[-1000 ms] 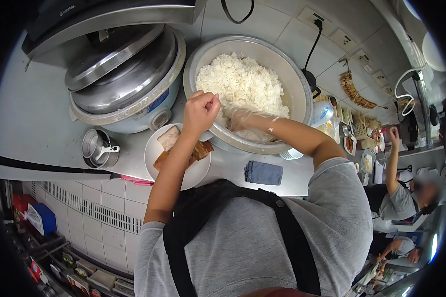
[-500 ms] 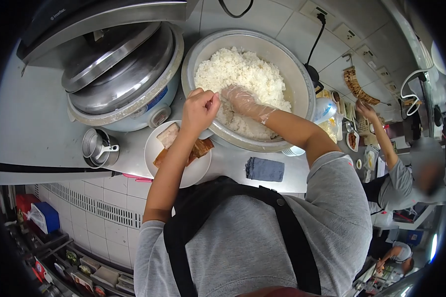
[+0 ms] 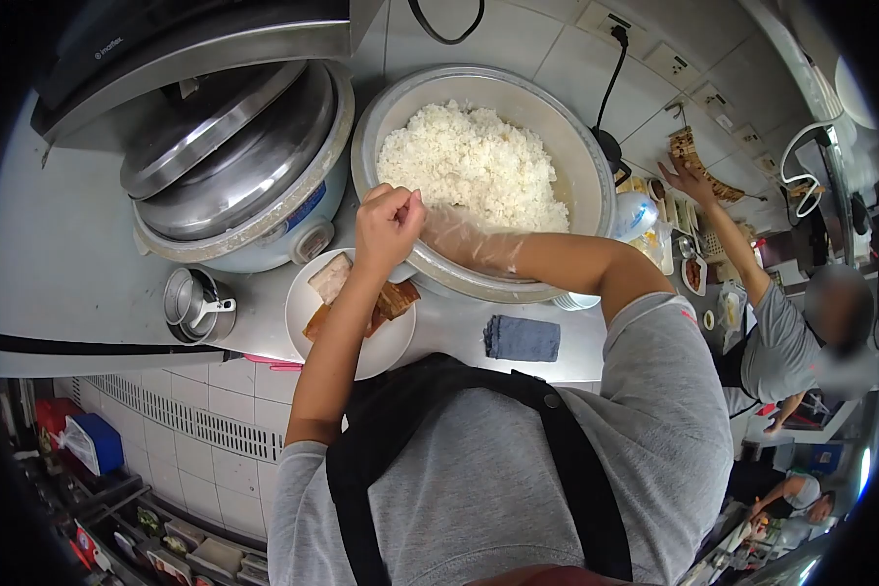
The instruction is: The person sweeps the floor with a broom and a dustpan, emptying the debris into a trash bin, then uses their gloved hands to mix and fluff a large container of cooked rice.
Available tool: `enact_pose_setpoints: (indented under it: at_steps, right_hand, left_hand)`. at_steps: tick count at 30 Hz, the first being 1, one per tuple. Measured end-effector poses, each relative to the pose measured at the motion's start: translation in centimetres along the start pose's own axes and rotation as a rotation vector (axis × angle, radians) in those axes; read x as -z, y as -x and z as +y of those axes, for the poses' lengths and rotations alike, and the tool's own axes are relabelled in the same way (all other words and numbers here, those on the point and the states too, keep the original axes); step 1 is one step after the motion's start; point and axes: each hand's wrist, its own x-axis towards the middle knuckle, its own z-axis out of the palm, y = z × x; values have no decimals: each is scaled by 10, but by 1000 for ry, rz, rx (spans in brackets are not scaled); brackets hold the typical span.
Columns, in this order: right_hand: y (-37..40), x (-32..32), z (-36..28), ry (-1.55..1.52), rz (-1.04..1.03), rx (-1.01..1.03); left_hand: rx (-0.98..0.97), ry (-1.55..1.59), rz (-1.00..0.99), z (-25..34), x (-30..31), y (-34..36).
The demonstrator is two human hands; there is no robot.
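My left hand [image 3: 389, 230] is closed in a fist at the near left rim of the large rice pot [image 3: 591, 200]. Whatever its fingers may hold is hidden. My right hand [image 3: 456, 237], in a clear plastic glove, lies low inside the near side of the pot, close beside the left one. Its fingertips are out of sight. White cooked rice [image 3: 474, 161] is heaped in the pot. Below my left wrist a white plate [image 3: 386, 356] bears browned slabs of what looks like cooked pork [image 3: 393, 301].
A second rice cooker [image 3: 249, 244] with stacked metal lids stands at the left, a metal cup with a handled scoop [image 3: 200, 305] before it. A folded grey cloth [image 3: 523, 338] lies near the counter edge. At right, a co-worker [image 3: 776, 327] reaches toward the wall.
My right hand has drawn back from the rice toward the pot's near left side, next to my left hand. The left fist has barely moved. The co-worker's arm has risen.
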Motion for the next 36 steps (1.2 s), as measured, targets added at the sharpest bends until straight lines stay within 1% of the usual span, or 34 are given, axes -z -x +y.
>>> enact_pose_setpoints:
  at_steps: [1, 2, 4, 6, 8, 9, 11, 12, 14, 15, 16, 17, 18, 20, 21, 23, 24, 25, 26, 30, 32, 33, 35, 36]
  right_hand:
    - [0, 1, -1, 26, 101, 29]
    - [-13, -30, 13, -127, 243, 100]
    - [-21, -13, 16, -103, 216, 101]
    - [-29, -15, 22, -86, 183, 106]
    - [-25, -14, 31, -44, 34, -15]
    - [-18, -12, 32, -47, 34, -15]
    - [0, -1, 34, -272, -238, -177]
    - [11, 15, 26, -272, -238, -183]
    - [34, 42, 3, -225, -409, -124]
    - [40, 40, 4, -220, -405, -131]
    - [43, 35, 6, -215, -428, -186]
    - [46, 41, 5, -212, -448, -239]
    - [47, 49, 7, -210, -444, -236]
    - [50, 70, 17, -357, -588, -42]
    - [50, 70, 20, -355, -588, -37]
    - [54, 58, 25, -157, -542, -101]
    - [54, 38, 33, -164, -548, -103]
    - [53, 8, 45, -169, -430, -128]
    - [52, 6, 46, -168, -314, -153]
    - [43, 3, 48, -190, -405, -213]
    - [31, -4, 56, -154, -548, -208]
    - [34, -9, 55, -157, -542, -211]
    - [40, -18, 56, -192, -489, -89]
    - [41, -25, 61, -191, -482, -89]
  left_hand:
    - [2, -1, -5, 0, 0, 1]
    - [-31, -8, -8, 0, 0, 1]
    - [-67, -23, -4, -2, 2, -2]
    - [-87, -24, -23, -3, 3, -1]
    - [-72, -38, -16, -3, 2, 0]
    - [-69, -48, -12, -3, 1, 0]
    - [-45, -26, 5, -4, 0, 0]
    - [-20, -3, 18, -3, -2, 0]
    - [-30, -7, -1, -1, 1, 2]
    - [-41, -15, -1, 0, 0, 0]
    - [-45, -12, 5, 0, -1, 0]
    - [-75, -9, 2, 0, -1, 0]
    - [-103, -10, -4, -1, 1, 1]
    - [-94, -12, 6, 0, 1, 1]
    - [-78, -10, 10, 1, 0, 1]
    - [-63, -17, 9, 0, 0, 2]
    - [-61, -23, 11, 1, 0, 1]
    - [-60, -26, 11, 2, 0, 0]
    - [-55, -19, 8, 2, -1, 1]
    - [-35, 1, 18, 4, 0, 0]
    - [-27, -6, -6, 4, 1, 1]
    - [-33, -7, -11, 4, 1, 1]
    - [-59, -12, 15, 2, 0, 2]
    - [-65, -16, 15, 3, 1, 2]
